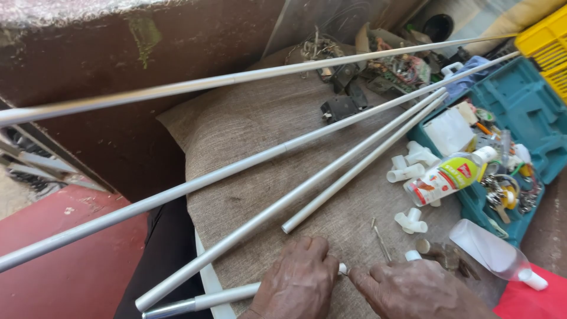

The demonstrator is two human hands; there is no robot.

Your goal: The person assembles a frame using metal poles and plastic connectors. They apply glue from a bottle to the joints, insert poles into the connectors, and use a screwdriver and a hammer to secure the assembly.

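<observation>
My left hand (298,277) is closed around a grey metal tube (201,302) that sticks out to the left at the bottom of the view. A small white end piece (342,268) shows at the tube's tip, between my two hands. My right hand (416,289) lies just right of it, its forefinger pointing at that tip; whether it holds anything is hidden. Both hands rest on a brown burlap cloth (254,130). Several long grey tubes (307,192) lie across the cloth in a fan.
White plastic pipe fittings (407,168) and a small plastic bottle with a red label (446,177) lie at the right. A teal tool case (525,100) holds small parts. A clear bottle (493,253) lies near it. Electronic scrap (354,77) and a yellow crate (546,41) sit at the back.
</observation>
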